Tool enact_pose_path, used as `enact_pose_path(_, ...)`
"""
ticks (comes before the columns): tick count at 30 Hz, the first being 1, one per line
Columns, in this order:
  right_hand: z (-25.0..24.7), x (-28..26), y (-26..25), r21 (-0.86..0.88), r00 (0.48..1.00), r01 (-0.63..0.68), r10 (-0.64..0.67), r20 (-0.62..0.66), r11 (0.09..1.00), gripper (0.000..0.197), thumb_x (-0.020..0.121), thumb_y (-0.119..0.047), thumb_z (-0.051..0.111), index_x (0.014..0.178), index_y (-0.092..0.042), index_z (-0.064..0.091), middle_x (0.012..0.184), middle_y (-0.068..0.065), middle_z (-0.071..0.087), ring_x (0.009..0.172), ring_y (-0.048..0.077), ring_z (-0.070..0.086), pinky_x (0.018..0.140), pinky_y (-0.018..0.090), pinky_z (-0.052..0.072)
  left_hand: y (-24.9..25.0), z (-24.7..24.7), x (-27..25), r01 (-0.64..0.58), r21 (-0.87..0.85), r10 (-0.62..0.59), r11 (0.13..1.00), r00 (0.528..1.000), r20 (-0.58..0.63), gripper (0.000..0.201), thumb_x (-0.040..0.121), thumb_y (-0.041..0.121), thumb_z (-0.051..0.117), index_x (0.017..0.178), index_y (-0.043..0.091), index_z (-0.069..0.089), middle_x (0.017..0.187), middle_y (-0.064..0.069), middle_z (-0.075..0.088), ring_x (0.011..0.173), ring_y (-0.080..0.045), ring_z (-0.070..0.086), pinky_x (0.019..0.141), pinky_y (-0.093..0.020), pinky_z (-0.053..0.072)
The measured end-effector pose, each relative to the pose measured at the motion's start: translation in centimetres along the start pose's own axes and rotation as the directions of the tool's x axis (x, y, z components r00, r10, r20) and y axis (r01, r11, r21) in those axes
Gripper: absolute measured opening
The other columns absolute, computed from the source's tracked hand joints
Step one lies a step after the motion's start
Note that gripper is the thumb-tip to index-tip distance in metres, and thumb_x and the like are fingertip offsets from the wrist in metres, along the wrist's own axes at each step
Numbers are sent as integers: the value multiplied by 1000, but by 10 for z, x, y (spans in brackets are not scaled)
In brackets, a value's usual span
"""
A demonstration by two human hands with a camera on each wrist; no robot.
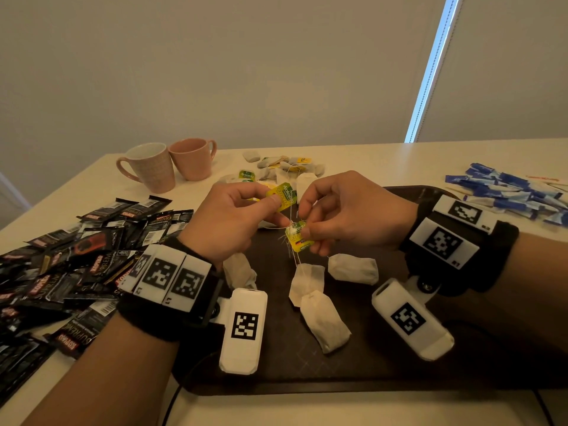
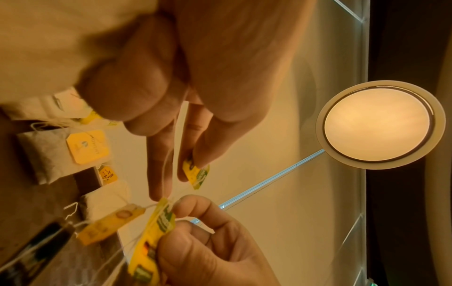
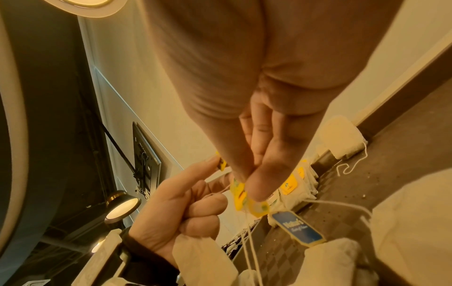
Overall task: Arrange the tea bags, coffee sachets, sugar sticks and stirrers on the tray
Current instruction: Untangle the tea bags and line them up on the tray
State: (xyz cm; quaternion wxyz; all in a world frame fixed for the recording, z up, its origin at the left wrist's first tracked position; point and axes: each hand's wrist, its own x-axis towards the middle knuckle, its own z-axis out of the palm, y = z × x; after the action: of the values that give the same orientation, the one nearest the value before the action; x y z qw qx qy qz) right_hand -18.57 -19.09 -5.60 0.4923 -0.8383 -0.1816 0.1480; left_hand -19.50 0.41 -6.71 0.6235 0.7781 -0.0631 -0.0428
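Head view: both hands up over the tray (image 1: 399,373), far half. Left hand (image 1: 236,219) pinches a yellow-green tag (image 1: 282,195); right hand (image 1: 344,213) pinches a second tag (image 1: 298,238) just below-right of it. Strings (image 1: 295,259) run down from the tags twd two tea bags (image 1: 316,302) lying near tray centre, long axes roughly toward the person. Looks tangled, so next move prob turns on pulling tags apart sideways. R hand nearer the bags. Left wrist view shows thread crossing btwn the fingertips (image 2: 159,193), which head view can't resolve. Coffee sachets (image 1: 61,272) left of tray, sugar sticks (image 1: 510,192) far right, on desk (image 1: 368,161).
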Motion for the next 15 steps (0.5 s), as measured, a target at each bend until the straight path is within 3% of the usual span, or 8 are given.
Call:
enact_pose_path(5, 3, -2, -2, 99, 1000, -31, 31, 2, 995, 27, 83, 4, 72, 105, -2, 58, 80, 21, 73, 63, 24, 73, 55, 26, 58, 0, 0, 1, -6, 9, 6, 1000, 1000, 6, 14, 97, 18, 57, 89, 10, 66, 88, -19, 73, 32, -7, 27, 35, -14, 24)
enact_pose_path(8, 4, -2, -1, 148, 998, -55, 52, 18, 988, 32, 81, 6, 73, 106, -2, 55, 84, 26, 72, 69, 31, 74, 58, 30, 59, -1, -1, 1, -20, 11, 19, 1000, 1000, 4, 15, 96, 18, 58, 85, 13, 66, 86, -19, 72, 32, -6, 28, 35, -14, 24)
enact_pose_path(15, 6, -3, -1, 49, 998, -52, 53, -16, 997, 31, 80, 6, 75, 102, -3, 55, 85, 22, 72, 71, 30, 75, 58, 30, 61, -3, -1, 1, -33, 18, 33, 999, 999, -8, 16, 95, 20, 60, 81, 17, 67, 82, -15, 72, 33, -8, 28, 37, -15, 23)
